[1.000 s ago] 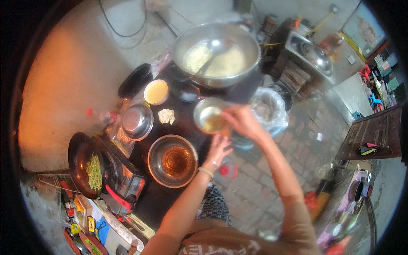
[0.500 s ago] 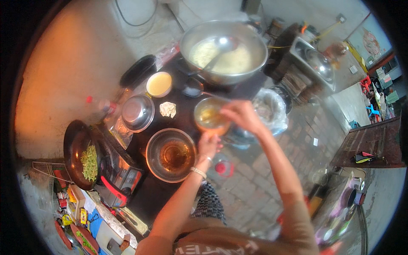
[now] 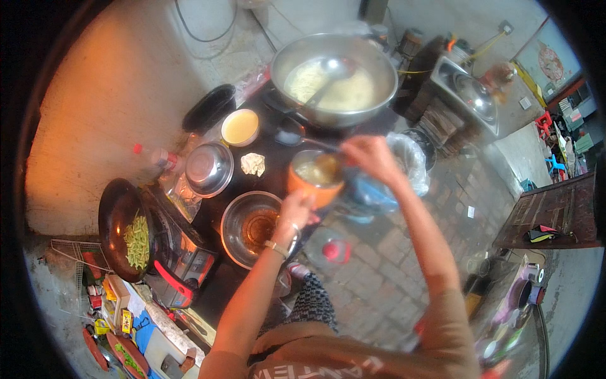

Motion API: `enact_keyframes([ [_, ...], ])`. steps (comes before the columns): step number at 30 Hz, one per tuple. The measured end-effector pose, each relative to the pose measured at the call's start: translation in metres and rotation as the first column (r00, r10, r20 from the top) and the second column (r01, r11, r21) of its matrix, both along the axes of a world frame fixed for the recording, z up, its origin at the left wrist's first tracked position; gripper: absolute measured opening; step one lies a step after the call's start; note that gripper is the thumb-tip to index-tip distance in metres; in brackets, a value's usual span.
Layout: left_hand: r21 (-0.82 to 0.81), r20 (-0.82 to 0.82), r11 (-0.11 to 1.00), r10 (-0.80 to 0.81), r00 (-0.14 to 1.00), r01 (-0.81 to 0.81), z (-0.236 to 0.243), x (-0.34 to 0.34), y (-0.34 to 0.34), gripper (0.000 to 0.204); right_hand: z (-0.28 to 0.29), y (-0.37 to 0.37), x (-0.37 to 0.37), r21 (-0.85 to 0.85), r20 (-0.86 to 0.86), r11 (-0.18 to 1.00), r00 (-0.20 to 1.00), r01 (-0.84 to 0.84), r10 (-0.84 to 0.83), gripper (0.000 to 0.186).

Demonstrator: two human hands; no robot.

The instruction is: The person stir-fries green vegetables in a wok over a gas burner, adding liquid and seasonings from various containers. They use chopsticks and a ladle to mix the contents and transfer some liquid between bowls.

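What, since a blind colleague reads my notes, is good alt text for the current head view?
A person's left hand holds an orange cup at a dark table, the right hand near its rim, grip too blurred to read. Beyond stands a large steel basin with pale contents; to the left are a round bowl and a wok holding green strips.

Orange-lit wall [image 3: 113,126], grey paved floor [image 3: 372,259], brown wooden panel [image 3: 568,205]

orange cup [image 3: 319,194]: smooth | basin [image 3: 384,81]: shiny metal | bag [image 3: 413,165]: glossy plastic
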State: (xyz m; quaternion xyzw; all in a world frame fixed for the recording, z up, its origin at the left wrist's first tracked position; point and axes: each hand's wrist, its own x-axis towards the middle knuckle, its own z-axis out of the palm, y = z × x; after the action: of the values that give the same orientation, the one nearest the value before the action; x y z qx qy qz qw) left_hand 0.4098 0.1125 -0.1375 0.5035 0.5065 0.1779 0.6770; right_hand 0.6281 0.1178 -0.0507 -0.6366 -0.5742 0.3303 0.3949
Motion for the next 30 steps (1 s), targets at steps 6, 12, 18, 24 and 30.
enact_keyframes([
  [6,0.0,0.076,0.999,0.033,0.997,-0.033,-0.014,-0.009,-0.014,0.015,0.013,-0.023,0.004,0.022,-0.083,0.999,0.996,0.039,-0.038,0.022],
  [12,-0.037,0.121,0.996,0.08,0.989,-0.076,-0.02,-0.006,-0.021,0.013,0.007,-0.034,0.006,0.188,0.073,0.982,0.997,-0.018,0.004,0.019],
  [18,0.032,0.149,0.996,0.083,0.985,-0.088,-0.026,-0.005,-0.026,0.012,-0.003,-0.054,0.002,0.106,0.009,0.991,0.996,0.085,-0.087,0.018],
  [24,0.072,0.115,0.996,0.053,0.992,-0.062,-0.023,-0.008,-0.026,0.011,0.023,-0.068,0.016,0.137,-0.385,0.878,0.841,0.458,-0.379,0.023],
  [30,0.11,0.08,0.993,0.021,0.997,-0.03,-0.023,-0.014,-0.024,0.011,0.014,-0.064,0.049,0.236,0.018,0.838,0.861,0.491,-0.509,0.028],
])
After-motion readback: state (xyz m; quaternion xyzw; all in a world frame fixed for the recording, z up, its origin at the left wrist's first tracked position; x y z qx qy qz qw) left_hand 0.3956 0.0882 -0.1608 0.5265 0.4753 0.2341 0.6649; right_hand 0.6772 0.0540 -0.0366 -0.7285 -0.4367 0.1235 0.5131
